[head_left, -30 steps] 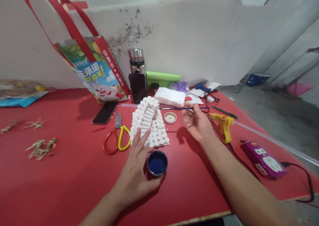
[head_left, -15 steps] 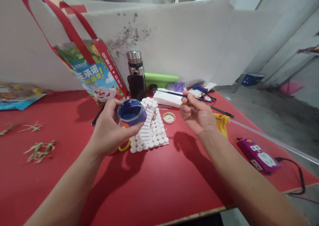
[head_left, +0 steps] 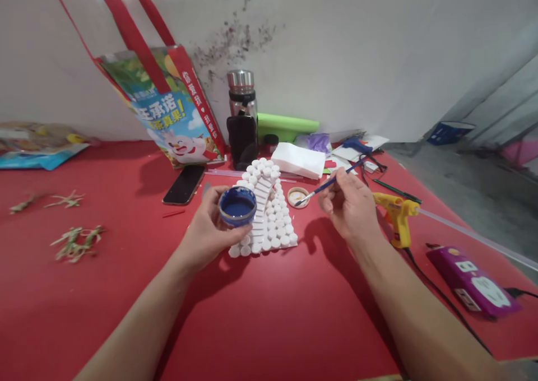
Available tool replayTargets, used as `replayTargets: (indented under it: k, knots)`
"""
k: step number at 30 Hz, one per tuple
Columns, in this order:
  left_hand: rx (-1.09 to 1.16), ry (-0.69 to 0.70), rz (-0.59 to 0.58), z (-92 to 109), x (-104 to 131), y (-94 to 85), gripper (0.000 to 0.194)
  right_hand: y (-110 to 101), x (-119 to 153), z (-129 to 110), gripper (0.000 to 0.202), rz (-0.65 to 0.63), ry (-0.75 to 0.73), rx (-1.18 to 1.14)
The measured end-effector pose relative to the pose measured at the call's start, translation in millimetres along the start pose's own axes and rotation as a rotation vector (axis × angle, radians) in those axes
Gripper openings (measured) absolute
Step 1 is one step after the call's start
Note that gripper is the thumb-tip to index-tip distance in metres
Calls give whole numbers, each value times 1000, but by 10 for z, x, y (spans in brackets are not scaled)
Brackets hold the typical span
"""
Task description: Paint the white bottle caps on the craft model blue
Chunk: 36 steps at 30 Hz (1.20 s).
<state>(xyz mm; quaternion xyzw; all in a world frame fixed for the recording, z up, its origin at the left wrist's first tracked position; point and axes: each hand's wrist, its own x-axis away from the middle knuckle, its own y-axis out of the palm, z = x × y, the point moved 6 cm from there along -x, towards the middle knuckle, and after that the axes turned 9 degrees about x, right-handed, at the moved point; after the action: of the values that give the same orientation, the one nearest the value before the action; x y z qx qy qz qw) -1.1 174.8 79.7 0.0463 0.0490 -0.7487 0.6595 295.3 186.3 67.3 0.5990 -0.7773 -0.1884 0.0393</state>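
My left hand (head_left: 212, 227) is wrapped round a small open jar of blue paint (head_left: 237, 206), held in the air in front of a white model (head_left: 275, 224) of round pieces with a stepped strip. A thin paintbrush (head_left: 321, 187) is pinched in my right hand (head_left: 349, 204). Its bristle end points down and left, over or close to the round jar lid (head_left: 293, 195); whether it touches cannot be told. The jar and left fingers hide part of the model's left side.
A yellow glue gun (head_left: 397, 215) and a purple power strip (head_left: 474, 283) lie at the right, with a cord. Behind stand a steel bottle (head_left: 242, 103), a shopping bag (head_left: 180, 112) and white tissue (head_left: 299, 160). A phone (head_left: 184, 185) and twisted straw-coloured pieces (head_left: 78, 244) lie left.
The brush has tipped from nearly level to slanting, its bristle end now lower and by the lid. The jar sits lower and more level. My view has shifted left and down.
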Motion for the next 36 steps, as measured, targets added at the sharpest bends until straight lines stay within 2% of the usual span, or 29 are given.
replayTargets:
  k: [5,8,12,15,18,23,30,36]
  knots:
    - [-66,41,-93,-12,79,133,63,173,220,-240,40,-119,-69,53]
    - [-82,83,-110,-21,117,199,63,290,438,-420,30,-119,-205,111]
    - [-103,120,-165,-47,160,275,61,457,717,-546,8,-237,-370,199]
    - [-141,190,-217,-29,184,317,60,481,841,-584,6,-273,-503,373]
    - [-181,251,-270,-3,200,351,60,443,888,-590,9,-247,-581,539]
    - [-218,277,-304,6,212,385,63,414,884,-600,6,-194,-596,636]
    - [-236,320,-319,3,243,411,66,557,864,-654,17,-330,-596,689]
    - [-248,312,-340,-5,241,413,65,584,852,-653,19,-363,-600,704]
